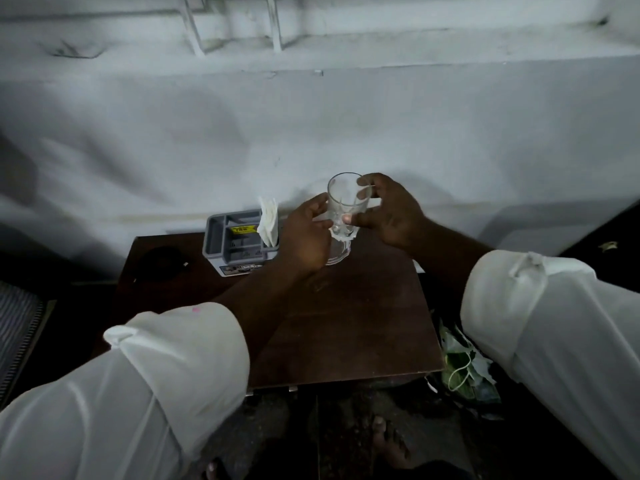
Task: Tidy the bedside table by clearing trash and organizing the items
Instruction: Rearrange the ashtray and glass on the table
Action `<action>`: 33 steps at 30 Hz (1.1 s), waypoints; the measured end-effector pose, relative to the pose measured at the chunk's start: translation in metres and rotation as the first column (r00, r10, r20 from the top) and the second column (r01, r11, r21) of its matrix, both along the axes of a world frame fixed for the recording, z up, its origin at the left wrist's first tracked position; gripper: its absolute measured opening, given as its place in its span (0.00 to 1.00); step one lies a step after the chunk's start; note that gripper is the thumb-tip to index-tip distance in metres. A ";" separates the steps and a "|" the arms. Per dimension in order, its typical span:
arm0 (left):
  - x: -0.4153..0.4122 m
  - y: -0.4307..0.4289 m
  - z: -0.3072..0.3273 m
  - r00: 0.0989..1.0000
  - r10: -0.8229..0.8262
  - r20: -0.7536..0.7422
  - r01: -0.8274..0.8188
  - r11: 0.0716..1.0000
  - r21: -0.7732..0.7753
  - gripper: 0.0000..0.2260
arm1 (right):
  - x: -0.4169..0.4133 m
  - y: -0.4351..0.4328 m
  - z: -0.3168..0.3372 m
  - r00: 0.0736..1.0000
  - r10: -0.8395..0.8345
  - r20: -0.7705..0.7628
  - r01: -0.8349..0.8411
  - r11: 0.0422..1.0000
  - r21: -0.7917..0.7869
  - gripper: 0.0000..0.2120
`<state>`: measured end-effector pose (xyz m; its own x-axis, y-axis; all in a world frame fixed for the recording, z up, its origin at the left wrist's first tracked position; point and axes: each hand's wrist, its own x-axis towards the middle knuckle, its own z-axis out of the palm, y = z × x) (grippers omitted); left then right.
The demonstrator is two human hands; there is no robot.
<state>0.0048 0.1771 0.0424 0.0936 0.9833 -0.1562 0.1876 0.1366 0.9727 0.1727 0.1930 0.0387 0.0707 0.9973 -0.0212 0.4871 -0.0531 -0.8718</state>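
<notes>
L hand (304, 237) + R hand (394, 213) | both grip glass (341, 216) | clear, tall, upright, empty

dim room, dark brown wooden table (349, 327) set against a scuffed white wall (311, 133), white ledge and bars above the table, dark speckled floor (277, 420) below its near edge

The near and right parts of the counter (346, 327) lay bare and open to reach, while the far edge was crowded by the organizer (235, 245), its tissue (268, 221), the glass (343, 216) and the wall (311, 133) close behind.
</notes>
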 end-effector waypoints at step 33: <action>-0.031 -0.016 -0.044 0.991 -0.038 -0.130 0.048 0.996 0.074 0.19 | -0.038 -0.001 -0.030 0.988 0.065 0.143 -0.032 0.975 -0.222 0.46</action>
<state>-0.0262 0.1606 -0.0019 0.1201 0.9883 -0.0942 0.3156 0.0519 0.9475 0.1347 0.1920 0.0092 0.0415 0.9719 -0.2319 0.6168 -0.2075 -0.7593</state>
